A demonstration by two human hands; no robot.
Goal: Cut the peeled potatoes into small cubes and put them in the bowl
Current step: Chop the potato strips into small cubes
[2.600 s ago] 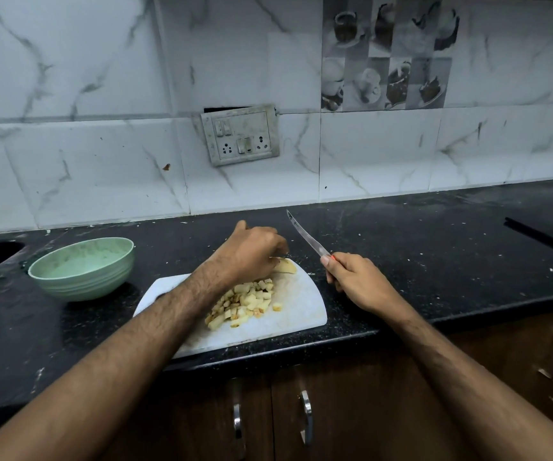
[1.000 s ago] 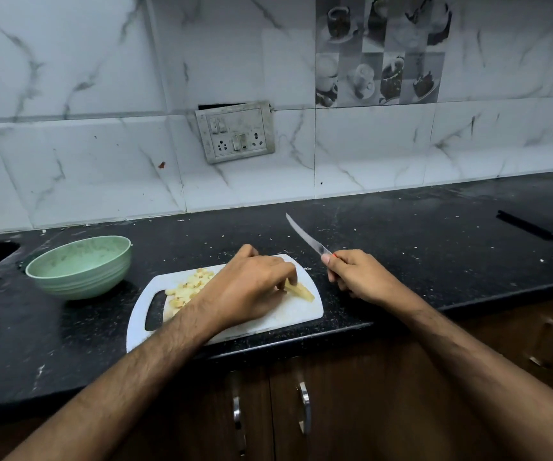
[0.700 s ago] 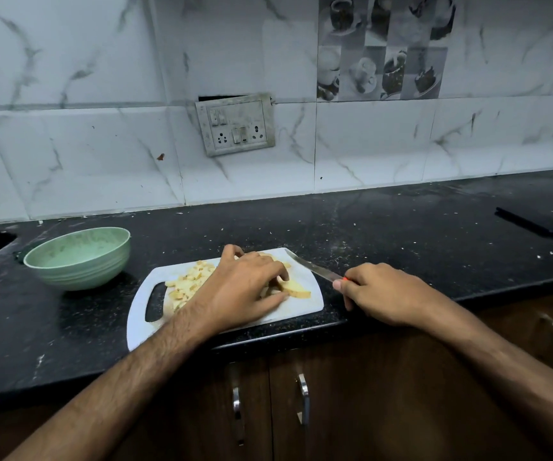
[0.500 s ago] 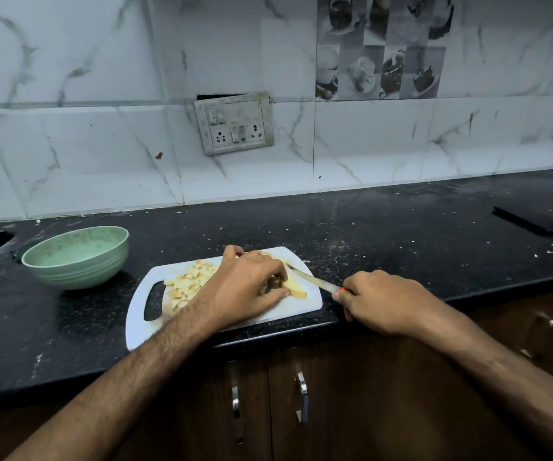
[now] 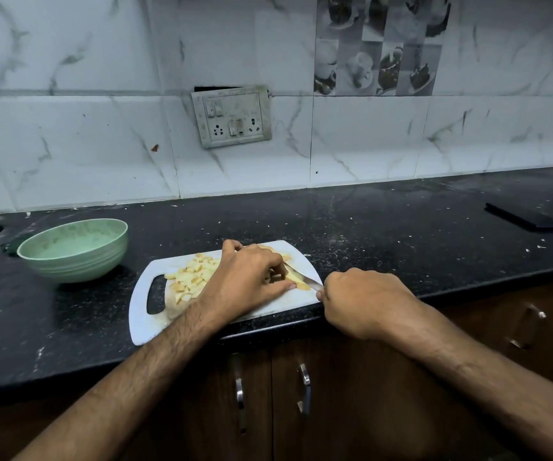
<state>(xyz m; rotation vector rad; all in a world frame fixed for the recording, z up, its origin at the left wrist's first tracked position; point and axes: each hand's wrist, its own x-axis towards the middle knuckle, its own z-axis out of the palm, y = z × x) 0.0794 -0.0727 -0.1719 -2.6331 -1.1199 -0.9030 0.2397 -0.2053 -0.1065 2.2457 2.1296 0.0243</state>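
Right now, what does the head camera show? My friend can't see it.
A person's right hand slices a potato piece with a knife while the left hand holds it on a white cutting board. Potato cubes sit beside it, and a green bowl waits left.

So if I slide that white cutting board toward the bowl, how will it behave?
The cutting board looks thin and stiff, so it probably slides flat. Its near corner overhangs the counter edge, so it may tip if pressed there. The loose potato cubes could scatter.
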